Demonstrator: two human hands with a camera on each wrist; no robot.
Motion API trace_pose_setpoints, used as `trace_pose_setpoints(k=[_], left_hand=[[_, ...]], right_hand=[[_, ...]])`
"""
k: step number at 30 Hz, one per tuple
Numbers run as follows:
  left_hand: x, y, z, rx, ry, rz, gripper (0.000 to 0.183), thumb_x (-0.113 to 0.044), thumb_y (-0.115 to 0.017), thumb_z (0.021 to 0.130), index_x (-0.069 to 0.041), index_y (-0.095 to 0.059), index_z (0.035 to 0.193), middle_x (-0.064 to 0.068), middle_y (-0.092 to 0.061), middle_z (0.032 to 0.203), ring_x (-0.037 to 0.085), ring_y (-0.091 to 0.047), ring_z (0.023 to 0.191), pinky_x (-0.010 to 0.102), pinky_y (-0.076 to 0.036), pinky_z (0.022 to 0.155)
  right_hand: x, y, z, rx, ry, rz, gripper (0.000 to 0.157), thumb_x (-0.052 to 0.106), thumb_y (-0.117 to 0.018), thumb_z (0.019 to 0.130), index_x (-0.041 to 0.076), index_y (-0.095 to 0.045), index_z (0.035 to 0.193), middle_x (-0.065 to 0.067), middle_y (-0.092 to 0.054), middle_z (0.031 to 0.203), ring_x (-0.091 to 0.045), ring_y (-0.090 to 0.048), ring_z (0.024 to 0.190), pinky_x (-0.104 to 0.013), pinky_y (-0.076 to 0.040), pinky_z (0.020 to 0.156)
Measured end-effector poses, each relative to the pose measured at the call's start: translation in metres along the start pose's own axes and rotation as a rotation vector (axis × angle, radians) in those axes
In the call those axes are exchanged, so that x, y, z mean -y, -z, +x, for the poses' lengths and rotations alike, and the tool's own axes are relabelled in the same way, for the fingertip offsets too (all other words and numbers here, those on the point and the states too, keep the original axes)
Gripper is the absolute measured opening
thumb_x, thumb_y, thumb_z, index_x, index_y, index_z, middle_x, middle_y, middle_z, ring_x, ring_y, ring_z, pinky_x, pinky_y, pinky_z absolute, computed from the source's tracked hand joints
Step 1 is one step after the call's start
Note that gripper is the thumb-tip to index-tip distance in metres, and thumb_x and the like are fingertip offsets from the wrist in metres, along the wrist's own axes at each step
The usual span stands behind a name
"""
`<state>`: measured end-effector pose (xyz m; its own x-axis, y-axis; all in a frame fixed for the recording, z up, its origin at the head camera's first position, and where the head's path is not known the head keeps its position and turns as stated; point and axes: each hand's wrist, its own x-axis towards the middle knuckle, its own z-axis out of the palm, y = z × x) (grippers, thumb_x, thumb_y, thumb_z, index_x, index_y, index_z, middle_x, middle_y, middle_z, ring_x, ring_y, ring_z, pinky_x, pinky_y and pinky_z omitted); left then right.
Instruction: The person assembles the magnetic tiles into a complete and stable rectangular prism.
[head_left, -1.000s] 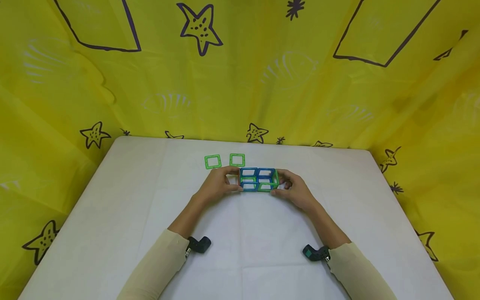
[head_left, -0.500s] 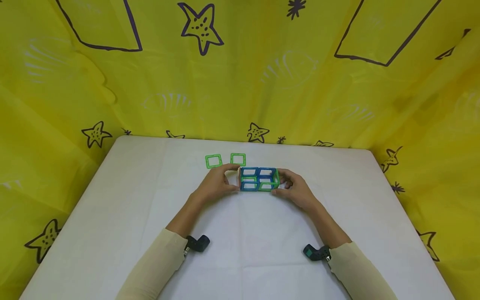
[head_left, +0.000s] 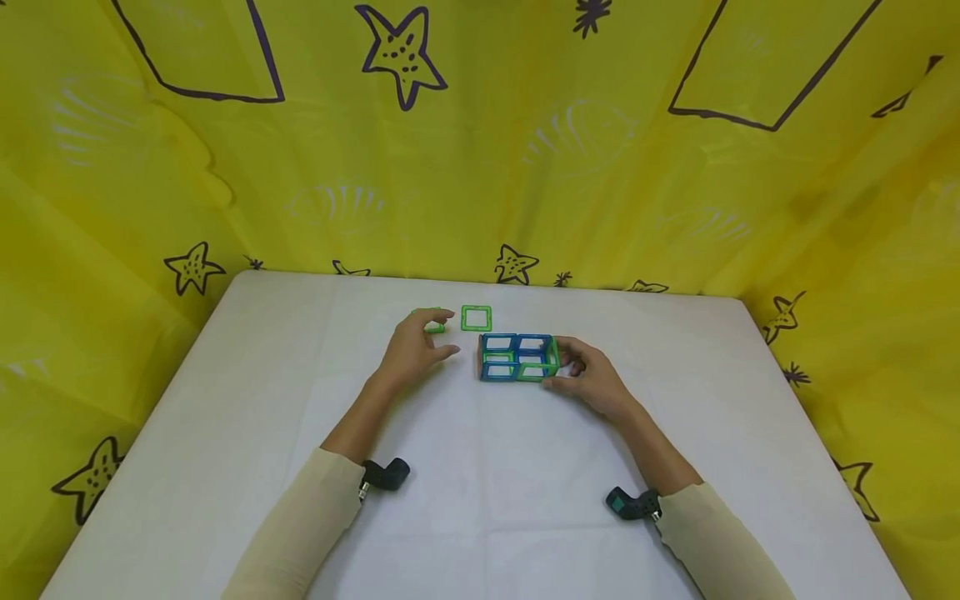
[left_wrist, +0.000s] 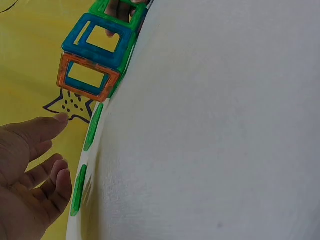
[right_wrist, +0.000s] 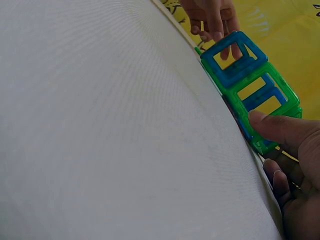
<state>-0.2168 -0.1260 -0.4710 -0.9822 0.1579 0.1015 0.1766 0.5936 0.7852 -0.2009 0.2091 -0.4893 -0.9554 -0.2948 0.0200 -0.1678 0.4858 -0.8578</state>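
Observation:
A box built of square magnetic tiles [head_left: 516, 337] stands on the table, blue on top and green at its right end. Its left end is an orange tile [left_wrist: 62, 75], clear in the left wrist view. My right hand [head_left: 596, 385] grips the right end, with the thumb [right_wrist: 280, 129] on a green tile at the near side. My left hand [head_left: 411, 348] is apart from the box to its left, fingers and thumb spread with nothing between them. Beneath its fingers lies a loose green tile [head_left: 437, 330], partly hidden. Another green tile [head_left: 476, 308] lies flat behind the box.
The table has a white cover [head_left: 480, 467], and its far edge runs close behind the loose tiles. A yellow curtain [head_left: 465, 167] with drawn starfish hangs behind and at both sides. Each wrist wears a small black camera [head_left: 388, 475].
My left hand has let go of the box's orange end and moved left, over the left loose green tile. My right hand and the box have stayed in place.

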Motion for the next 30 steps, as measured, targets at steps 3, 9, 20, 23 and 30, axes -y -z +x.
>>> trace_pose_setpoints(k=[3,9,20,23,30], left_hand=[[0.004,0.003,0.001,-0.033,0.026,-0.009,0.057,-0.013,-0.086,0.089,-0.009,-0.064,0.141,0.014,-0.061,0.135,0.025,-0.057,0.084,0.036,-0.05,0.077],[0.011,0.008,0.009,-0.089,0.043,0.018,0.062,-0.013,-0.088,0.087,-0.002,-0.063,0.142,0.021,-0.056,0.143,0.036,-0.056,0.121,0.047,-0.044,0.107],[0.021,0.019,0.018,-0.016,0.11,0.094,0.07,-0.014,-0.084,0.09,0.002,-0.052,0.151,0.023,-0.045,0.155,0.038,-0.044,0.141,0.049,-0.033,0.118],[0.022,0.021,0.021,0.002,0.118,0.133,0.073,-0.016,-0.085,0.09,0.002,-0.05,0.152,0.023,-0.044,0.153,0.039,-0.048,0.136,0.049,-0.036,0.115],[0.027,0.023,0.026,-0.002,0.161,0.132,0.073,-0.018,-0.088,0.087,0.001,-0.055,0.149,0.022,-0.042,0.148,0.038,-0.053,0.124,0.05,-0.043,0.107]], right_hand=[[-0.001,-0.001,0.0,0.004,-0.001,-0.003,0.072,0.008,-0.09,0.083,0.002,-0.058,0.147,-0.013,-0.061,0.11,-0.028,-0.049,0.094,-0.031,-0.041,0.079],[-0.003,-0.001,0.0,0.006,-0.01,-0.006,0.072,0.008,-0.09,0.083,0.003,-0.058,0.147,-0.013,-0.06,0.11,-0.028,-0.049,0.094,-0.031,-0.041,0.079],[-0.004,0.0,0.001,0.001,0.017,-0.011,0.071,0.007,-0.09,0.082,0.002,-0.058,0.145,-0.013,-0.06,0.109,-0.028,-0.049,0.094,-0.03,-0.041,0.079],[-0.002,-0.001,0.0,0.001,0.008,-0.016,0.071,0.007,-0.09,0.083,0.001,-0.058,0.146,-0.012,-0.06,0.109,-0.028,-0.049,0.095,-0.031,-0.041,0.079],[0.0,-0.001,-0.001,0.0,0.012,-0.015,0.072,0.008,-0.09,0.083,0.001,-0.057,0.147,-0.012,-0.06,0.109,-0.028,-0.049,0.095,-0.031,-0.04,0.08]])
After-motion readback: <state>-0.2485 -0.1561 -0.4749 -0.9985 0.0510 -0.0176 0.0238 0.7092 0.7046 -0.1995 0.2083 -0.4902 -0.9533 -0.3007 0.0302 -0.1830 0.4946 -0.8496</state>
